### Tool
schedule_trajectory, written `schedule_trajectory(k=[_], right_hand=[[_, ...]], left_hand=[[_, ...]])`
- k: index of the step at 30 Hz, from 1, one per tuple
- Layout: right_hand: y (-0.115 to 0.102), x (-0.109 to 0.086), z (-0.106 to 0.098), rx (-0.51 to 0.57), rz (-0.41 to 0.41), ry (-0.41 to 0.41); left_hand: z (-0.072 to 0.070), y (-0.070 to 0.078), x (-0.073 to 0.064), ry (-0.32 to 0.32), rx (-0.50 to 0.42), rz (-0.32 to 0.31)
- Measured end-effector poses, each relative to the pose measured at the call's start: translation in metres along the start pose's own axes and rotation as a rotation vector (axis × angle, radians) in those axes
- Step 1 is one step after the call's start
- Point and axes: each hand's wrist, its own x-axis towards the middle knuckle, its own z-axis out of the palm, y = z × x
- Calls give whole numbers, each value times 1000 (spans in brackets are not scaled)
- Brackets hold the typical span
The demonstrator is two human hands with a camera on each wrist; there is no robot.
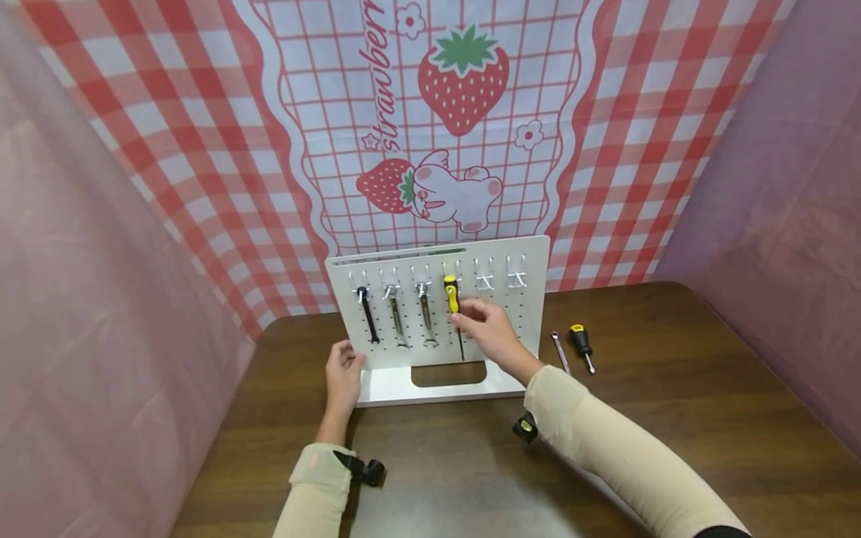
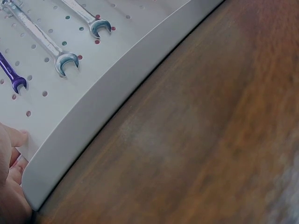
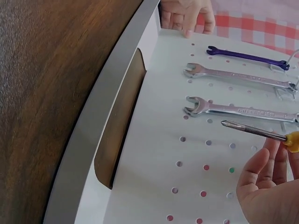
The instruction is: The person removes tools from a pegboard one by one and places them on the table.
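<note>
Pinching a slim metal screwdriver with a yellow-and-black handle (image 1: 453,295) in the right hand (image 1: 494,329), tip down before a white perforated pegboard (image 1: 531,314), near two silver wrenches (image 3: 243,111), while gripping the board's lower left edge with the left hand (image 1: 344,373).

Brown wood-grain table (image 1: 437,463) with rounded far corners. Behind it hangs a cloth (image 1: 639,112), red-and-white checked at the sides, with a scalloped central panel bearing a large strawberry (image 1: 464,86), vertical lettering (image 1: 382,82), two flowers (image 1: 529,135) and a sideways white animal (image 1: 460,196) beside a second strawberry (image 1: 385,185). Left, a pale pink drape (image 1: 101,299); right, a mauve drape (image 1: 773,202).
</note>
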Motion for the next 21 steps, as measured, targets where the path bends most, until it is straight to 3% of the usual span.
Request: schedule_trajectory(k=[7, 9, 16, 21], right_hand=[[-9, -11, 1, 2, -34, -26], [-10, -14, 1, -3, -29, -36], [-11, -20, -1, -3, -21, -54], [-16, -25, -1, 0, -29, -61]], left_hand=[[-2, 38, -14, -19, 12, -5], [-3, 42, -17, -23, 12, 2], [-3, 42, -18, -29, 35, 2], [-1, 16, -7, -20, 25, -6]])
